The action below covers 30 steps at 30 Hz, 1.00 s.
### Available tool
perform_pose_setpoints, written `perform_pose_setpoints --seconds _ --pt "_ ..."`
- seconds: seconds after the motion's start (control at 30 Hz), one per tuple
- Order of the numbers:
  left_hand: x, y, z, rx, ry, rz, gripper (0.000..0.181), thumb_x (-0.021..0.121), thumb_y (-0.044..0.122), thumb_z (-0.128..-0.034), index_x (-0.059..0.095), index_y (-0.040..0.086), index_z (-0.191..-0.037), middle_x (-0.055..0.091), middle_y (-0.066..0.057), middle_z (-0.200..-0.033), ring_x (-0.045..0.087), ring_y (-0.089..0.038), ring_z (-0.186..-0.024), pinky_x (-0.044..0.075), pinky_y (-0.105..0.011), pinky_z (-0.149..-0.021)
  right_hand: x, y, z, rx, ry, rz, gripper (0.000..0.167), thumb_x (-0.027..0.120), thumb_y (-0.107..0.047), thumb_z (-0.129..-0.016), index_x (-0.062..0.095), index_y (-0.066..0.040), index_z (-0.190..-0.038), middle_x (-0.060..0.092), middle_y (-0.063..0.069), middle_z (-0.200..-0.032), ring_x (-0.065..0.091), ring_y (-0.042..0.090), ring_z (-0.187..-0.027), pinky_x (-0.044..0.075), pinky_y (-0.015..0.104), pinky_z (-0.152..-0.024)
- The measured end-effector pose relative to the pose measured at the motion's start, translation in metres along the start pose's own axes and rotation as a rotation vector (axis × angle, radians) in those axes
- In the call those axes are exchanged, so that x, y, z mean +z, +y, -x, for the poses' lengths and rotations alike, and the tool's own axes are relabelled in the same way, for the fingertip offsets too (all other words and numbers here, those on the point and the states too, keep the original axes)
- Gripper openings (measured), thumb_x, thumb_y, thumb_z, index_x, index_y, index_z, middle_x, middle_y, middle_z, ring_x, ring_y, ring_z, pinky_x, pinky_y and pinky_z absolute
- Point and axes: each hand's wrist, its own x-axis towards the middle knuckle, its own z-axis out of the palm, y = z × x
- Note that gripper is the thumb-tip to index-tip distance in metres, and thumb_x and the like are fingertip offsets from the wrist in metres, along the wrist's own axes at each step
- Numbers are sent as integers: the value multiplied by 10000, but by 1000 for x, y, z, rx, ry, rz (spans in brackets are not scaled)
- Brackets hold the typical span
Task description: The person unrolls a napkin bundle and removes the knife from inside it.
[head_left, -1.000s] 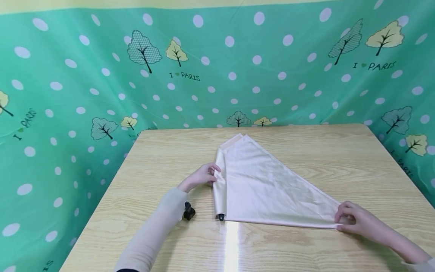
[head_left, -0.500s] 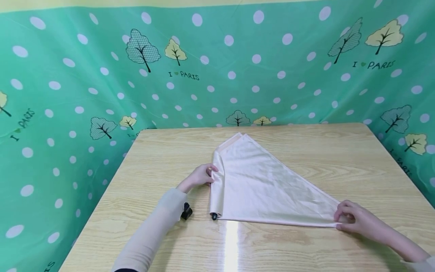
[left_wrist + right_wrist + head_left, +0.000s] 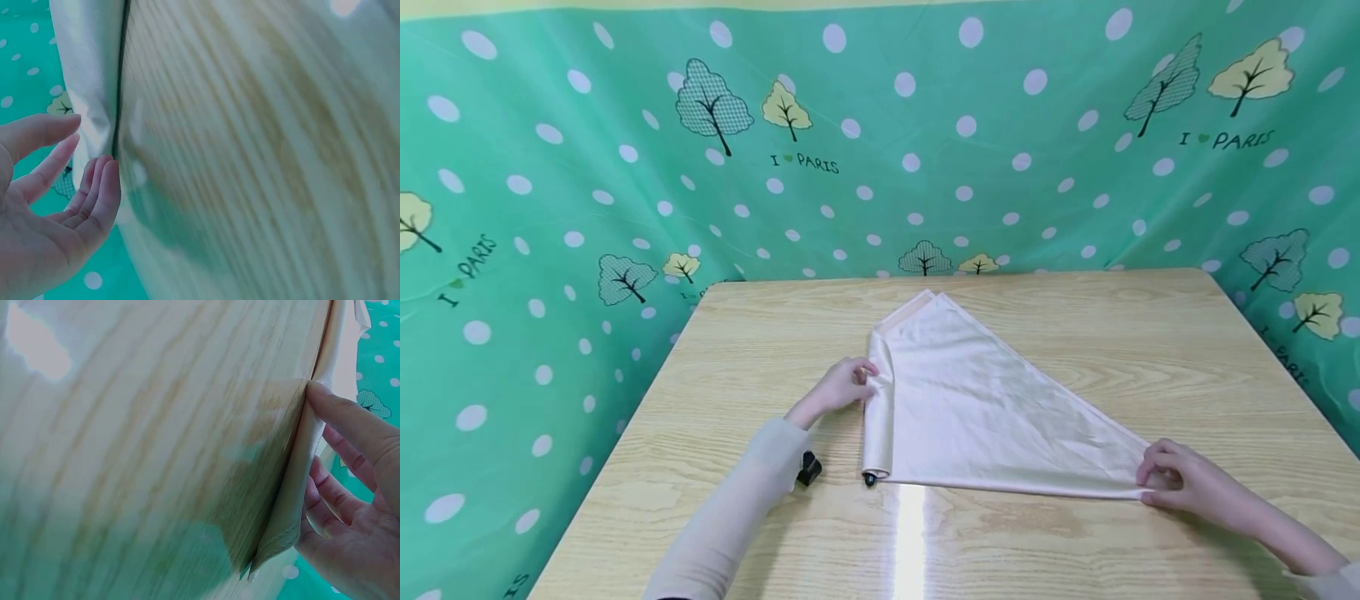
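Head view: cloth (image 3: 992,400) lies between left hand (image 3: 838,386) and right hand (image 3: 1198,490), both pinching it.

"What color is the cloth (image 3: 985,400)?"
"Pale pink — and the table (image 3: 1037,542) is light brown with wavy lines."
"And the curtain (image 3: 940,167)?"
"Green — with white dots (image 3: 972,32) and yellow trees (image 3: 786,104)."

We have a light wood-grain table (image 3: 1075,333), a streak of glare (image 3: 911,542) on its near part. On it we see a pale cloth (image 3: 977,408), its left side rolled, a dark tip (image 3: 869,480) showing at the roll's near end.
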Motion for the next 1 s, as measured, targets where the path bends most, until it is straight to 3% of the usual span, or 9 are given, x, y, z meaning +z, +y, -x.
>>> perform_pose_setpoints --seconds 0.3,0.73,1.0 --pt "2 13 5 71 -55 -55 216 619 58 -772 604 32 -986 542 -56 -767 492 -150 -695 417 -238 -597 0 1 -1 -9 7 -10 227 753 -110 -652 567 -192 -754 450 -116 -816 389 -43 -718 358 195 -555" --pt "13 17 11 199 -169 -163 223 638 148 -790 621 42 -985 493 10 -661 430 -91 -618 378 -214 -591 3 4 1 -90 49 -29 267 761 -71 -621 563 -193 -752 450 -127 -804 394 -43 -715 342 176 -553" --pt "17 18 14 187 -197 -233 226 634 181 -799 606 70 -993 459 -24 -724 396 -114 -661 352 -233 -597 3 4 0 -92 60 -29 269 761 -66 -622 564 -197 -751 455 -126 -801 398 -38 -717 339 172 -557"
